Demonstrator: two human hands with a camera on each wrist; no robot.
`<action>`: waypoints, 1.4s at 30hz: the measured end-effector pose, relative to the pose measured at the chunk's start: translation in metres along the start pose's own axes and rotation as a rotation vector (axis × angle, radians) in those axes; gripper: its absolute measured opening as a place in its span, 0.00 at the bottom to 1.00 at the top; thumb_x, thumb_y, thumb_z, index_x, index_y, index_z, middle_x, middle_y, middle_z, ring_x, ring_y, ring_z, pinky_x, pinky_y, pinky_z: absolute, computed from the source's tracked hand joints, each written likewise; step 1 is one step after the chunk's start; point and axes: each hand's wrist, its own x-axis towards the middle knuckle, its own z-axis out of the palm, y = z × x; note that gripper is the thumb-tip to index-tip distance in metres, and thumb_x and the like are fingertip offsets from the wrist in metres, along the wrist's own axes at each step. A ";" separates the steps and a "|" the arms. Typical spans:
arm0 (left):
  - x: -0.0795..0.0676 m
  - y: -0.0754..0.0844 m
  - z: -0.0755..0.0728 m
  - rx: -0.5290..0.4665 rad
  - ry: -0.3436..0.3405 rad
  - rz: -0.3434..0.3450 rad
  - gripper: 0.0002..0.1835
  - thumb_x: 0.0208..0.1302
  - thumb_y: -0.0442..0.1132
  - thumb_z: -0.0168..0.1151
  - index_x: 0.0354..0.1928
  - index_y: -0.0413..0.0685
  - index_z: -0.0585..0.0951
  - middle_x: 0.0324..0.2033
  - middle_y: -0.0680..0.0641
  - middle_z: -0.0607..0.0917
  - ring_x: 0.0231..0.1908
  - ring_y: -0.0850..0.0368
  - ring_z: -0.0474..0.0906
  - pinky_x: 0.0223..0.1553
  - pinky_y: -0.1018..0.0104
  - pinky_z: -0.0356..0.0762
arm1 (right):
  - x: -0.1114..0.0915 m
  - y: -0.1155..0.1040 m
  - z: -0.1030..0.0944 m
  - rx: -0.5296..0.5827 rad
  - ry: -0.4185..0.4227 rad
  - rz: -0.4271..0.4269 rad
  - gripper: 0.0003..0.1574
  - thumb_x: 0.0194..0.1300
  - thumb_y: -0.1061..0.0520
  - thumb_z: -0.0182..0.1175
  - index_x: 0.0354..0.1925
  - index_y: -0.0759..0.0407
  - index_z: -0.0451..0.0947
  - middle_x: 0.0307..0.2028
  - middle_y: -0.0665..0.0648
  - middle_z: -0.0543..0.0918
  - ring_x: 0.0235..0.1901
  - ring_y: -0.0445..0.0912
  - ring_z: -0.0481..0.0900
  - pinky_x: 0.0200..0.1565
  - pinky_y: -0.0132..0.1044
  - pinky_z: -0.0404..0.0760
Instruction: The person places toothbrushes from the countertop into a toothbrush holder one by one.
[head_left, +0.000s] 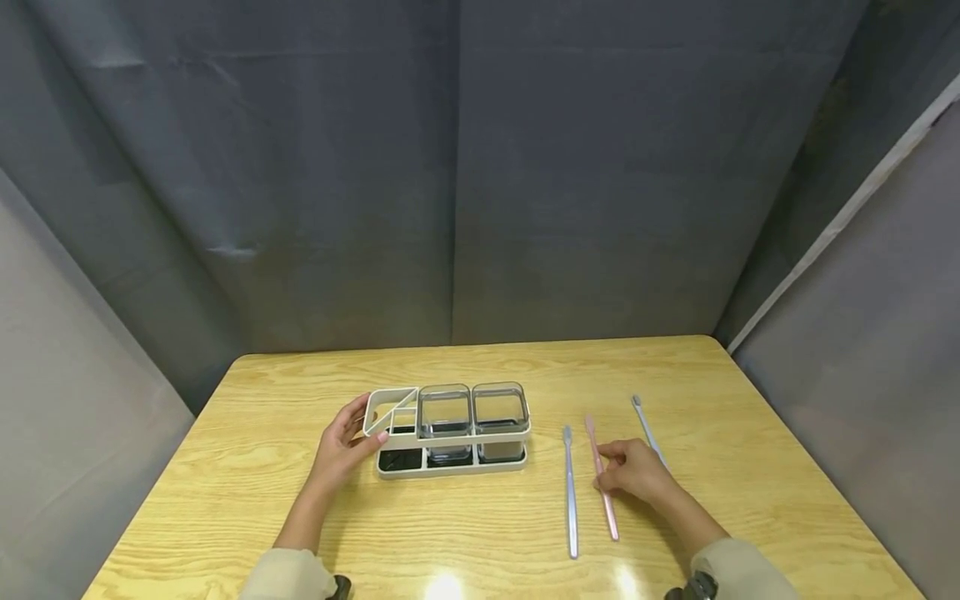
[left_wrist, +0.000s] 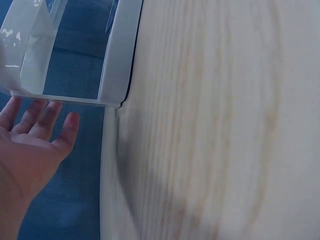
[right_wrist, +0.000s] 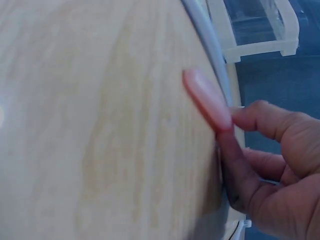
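My left hand (head_left: 341,450) holds the left end of a white toothbrush holder (head_left: 463,440), thumb at the front and fingers behind. In the left wrist view, fingertips (left_wrist: 50,110) touch the holder's end wall. Two clear square cups (head_left: 500,408) sit in its middle and right sections; the left section has diagonal dividers. To the right, my right hand (head_left: 637,472) pinches a pink toothbrush (head_left: 611,517) partway along its handle, between thumb and fingers. A blue toothbrush (head_left: 571,500) lies just left of the pink one. Another blue toothbrush (head_left: 648,432) lies beyond the right hand, partly hidden by it.
Everything stands on a light wooden table (head_left: 262,417) with rounded far corners. Dark grey curtains (head_left: 585,183) hang behind it, and paler panels (head_left: 885,333) stand at both sides.
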 end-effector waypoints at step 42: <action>0.008 -0.001 -0.011 -0.098 -0.140 -0.047 0.38 0.58 0.28 0.63 0.69 0.43 0.58 0.65 0.36 0.61 0.62 0.35 0.58 0.53 0.70 0.69 | -0.016 -0.016 -0.015 0.621 -0.013 -0.029 0.25 0.56 0.72 0.56 0.54 0.66 0.67 0.36 0.60 0.78 0.34 0.49 0.78 0.39 0.40 0.80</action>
